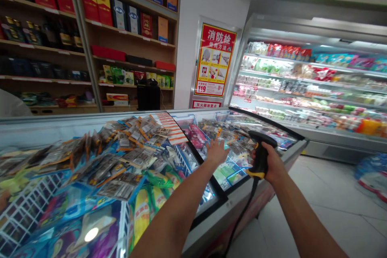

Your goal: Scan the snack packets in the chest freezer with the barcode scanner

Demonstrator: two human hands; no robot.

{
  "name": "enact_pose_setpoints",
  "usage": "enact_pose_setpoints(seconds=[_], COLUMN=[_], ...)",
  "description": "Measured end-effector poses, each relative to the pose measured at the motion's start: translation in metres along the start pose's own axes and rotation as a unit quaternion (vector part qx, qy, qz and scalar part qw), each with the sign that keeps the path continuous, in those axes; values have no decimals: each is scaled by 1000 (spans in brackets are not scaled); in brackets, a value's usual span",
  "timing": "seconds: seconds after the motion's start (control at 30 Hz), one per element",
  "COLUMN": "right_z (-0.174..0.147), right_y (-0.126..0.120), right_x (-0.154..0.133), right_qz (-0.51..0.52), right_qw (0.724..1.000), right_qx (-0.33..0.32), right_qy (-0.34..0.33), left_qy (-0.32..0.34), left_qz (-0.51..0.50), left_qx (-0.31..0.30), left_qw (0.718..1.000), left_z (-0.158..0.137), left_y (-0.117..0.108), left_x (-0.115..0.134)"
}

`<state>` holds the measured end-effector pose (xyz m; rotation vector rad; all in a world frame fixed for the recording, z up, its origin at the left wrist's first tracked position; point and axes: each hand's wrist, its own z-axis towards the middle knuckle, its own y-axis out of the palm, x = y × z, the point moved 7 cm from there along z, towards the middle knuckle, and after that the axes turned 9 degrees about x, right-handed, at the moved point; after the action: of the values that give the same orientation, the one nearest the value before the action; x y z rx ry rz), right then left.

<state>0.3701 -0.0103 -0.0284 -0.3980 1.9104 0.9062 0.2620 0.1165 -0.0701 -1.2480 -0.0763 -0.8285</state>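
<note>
In my right hand [274, 164] is a black and yellow handheld barcode scanner [260, 157], held upright by its handle, with its cable hanging down in front of the freezer. My left hand [216, 151] reaches out over the glass-topped chest freezer [238, 193], fingers stretched and apart, with nothing seen in it. Small dark packets with orange edges [238, 145] lie just past its fingertips; whether they touch is unclear. More such packets [121, 169] are heaped on the left half of the freezer top.
Under the glass are white wire baskets [33, 201] and colourful frozen packs [142, 209]. Shelves of boxes and bottles [130, 20] stand behind on the left. A lit refrigerated display [302, 80] fills the right side. A blurred blue and red bundle [373, 175] sits on the floor.
</note>
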Motion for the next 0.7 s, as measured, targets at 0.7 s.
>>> enact_pose_setpoints(seconds=[0.7], right_z=[22], right_y=[0], right_x=[23], right_qz=[6], right_qw=[999], right_qx=[-36], right_qy=[37], left_qy=[-104], left_qz=[-237], left_qx=[86], left_qw=[962], left_z=[45], left_y=[15], left_x=[-21])
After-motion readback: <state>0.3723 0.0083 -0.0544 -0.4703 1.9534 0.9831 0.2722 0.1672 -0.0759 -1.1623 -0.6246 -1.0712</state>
